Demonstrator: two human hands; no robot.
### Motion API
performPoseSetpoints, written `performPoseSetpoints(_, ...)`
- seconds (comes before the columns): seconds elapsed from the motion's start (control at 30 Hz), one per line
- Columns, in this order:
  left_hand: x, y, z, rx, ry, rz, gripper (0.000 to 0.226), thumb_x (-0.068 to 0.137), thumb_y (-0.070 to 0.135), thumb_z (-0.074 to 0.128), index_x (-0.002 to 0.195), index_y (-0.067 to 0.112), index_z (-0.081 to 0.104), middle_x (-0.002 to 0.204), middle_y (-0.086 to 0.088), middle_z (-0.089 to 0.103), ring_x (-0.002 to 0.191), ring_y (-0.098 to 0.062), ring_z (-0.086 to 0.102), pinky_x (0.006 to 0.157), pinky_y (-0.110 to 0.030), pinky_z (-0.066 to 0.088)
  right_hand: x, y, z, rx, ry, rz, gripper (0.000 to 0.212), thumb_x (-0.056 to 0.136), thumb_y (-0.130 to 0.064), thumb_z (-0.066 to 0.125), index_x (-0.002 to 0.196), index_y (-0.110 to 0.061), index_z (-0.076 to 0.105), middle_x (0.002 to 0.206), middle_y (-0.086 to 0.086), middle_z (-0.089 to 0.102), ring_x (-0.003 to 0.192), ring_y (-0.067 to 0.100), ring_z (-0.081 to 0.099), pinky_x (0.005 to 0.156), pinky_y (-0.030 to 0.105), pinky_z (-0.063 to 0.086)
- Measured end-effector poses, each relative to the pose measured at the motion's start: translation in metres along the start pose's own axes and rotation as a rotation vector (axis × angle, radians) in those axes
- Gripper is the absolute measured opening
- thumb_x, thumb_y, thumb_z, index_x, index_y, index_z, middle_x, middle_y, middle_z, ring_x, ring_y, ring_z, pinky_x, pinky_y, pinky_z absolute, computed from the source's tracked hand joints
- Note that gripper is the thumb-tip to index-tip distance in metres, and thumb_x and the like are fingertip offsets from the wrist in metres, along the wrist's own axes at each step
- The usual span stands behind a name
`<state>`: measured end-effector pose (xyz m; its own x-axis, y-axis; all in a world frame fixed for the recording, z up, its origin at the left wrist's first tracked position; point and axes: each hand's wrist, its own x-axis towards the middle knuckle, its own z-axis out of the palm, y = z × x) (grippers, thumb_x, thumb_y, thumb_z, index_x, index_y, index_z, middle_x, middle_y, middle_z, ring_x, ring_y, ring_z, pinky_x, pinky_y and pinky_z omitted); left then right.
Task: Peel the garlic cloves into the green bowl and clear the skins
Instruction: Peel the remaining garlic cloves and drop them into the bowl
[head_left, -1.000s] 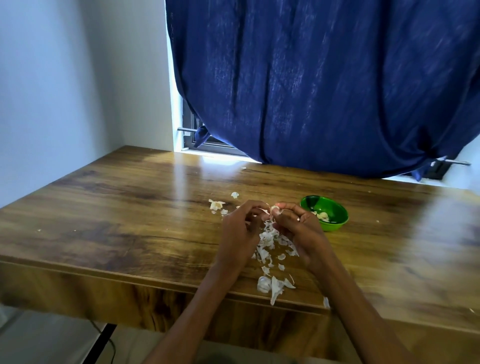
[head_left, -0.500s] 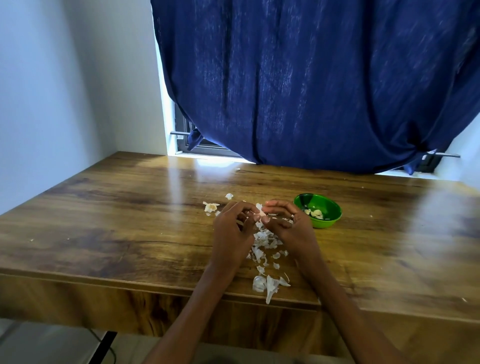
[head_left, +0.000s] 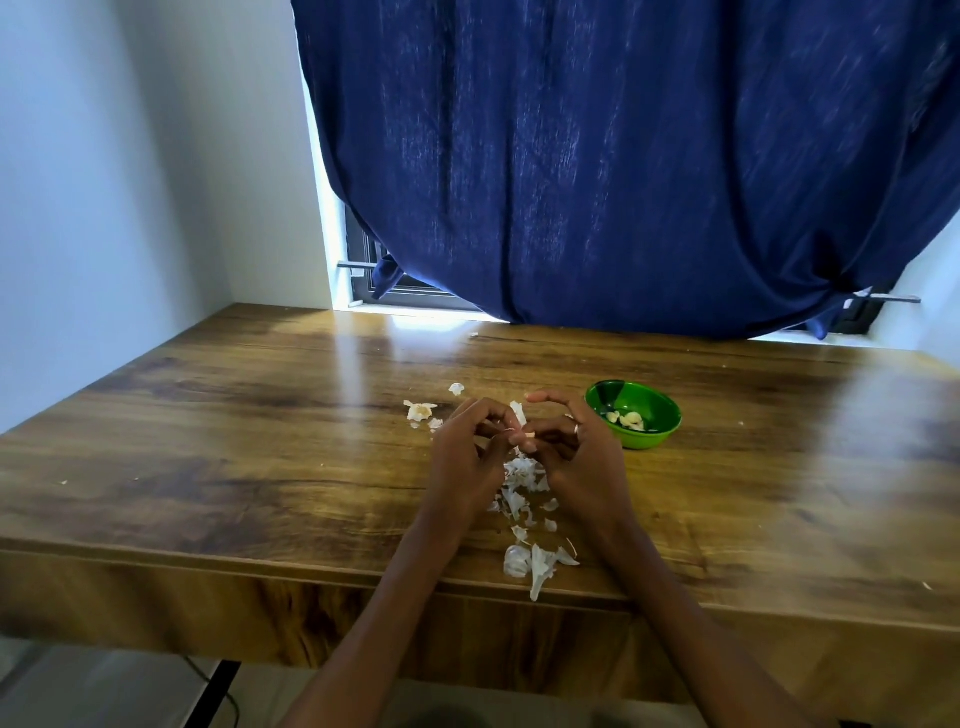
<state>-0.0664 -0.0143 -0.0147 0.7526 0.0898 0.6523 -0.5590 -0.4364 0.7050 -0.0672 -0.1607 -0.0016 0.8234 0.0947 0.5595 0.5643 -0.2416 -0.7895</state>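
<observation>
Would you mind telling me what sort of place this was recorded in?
Probably a room in a home: a wooden table against a window with a dark blue curtain, and a green bowl for garlic.

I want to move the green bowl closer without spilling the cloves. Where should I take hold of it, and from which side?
Pinch the green bowl at its right rim, thumb outside, coming from the right and above. That side looks free, while the right hand sits just to its left. It stands upright and open, peeled cloves low inside, so keep it level.
</observation>
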Motion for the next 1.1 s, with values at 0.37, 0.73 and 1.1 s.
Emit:
performPoseSetpoints(0.37,0.003,-0.004,-0.003,0.029,-0.107,0.065,0.031,0.088,-0.016,0.058,0.094,0.014,0.066,0.09,0.008,0.056,0.084,-0.012,0.059,0.072,-0.031,0.059,0.002,-0.001,-0.005,0.088,-0.13,0.035,0.055,0.087,0.012,0.07,0.129,-0.017,0.053,0.087,0.004,0.076,0.09,0.009,0.075,0.082,0.016,0.055)
performPoseSetpoints(0.73,-0.001,0.007,-0.004,0.035,-0.126,0.124,0.027,0.087,-0.014,0.054,0.086,0.012,0.062,0.084,0.015,0.051,0.078,-0.002,0.052,0.066,-0.015,0.042,0.002,0.0,-0.006,0.293,-0.202,0.272,0.046,0.087,0.006,0.07,0.123,-0.013,0.05,0.094,0.023,0.072,0.093,0.036,0.073,0.086,0.045,0.061)
performPoseSetpoints(1.1,-0.002,0.011,0.003,0.044,0.132,0.118,0.022,0.086,-0.015,0.061,0.099,0.002,0.066,0.094,-0.006,0.058,0.082,-0.016,0.057,0.067,-0.013,0.044,0.003,-0.011,0.006,0.57,-0.148,0.336,0.057,0.08,-0.014,0.073,0.132,-0.027,0.055,0.094,0.014,0.073,0.098,0.025,0.072,0.096,0.045,0.055)
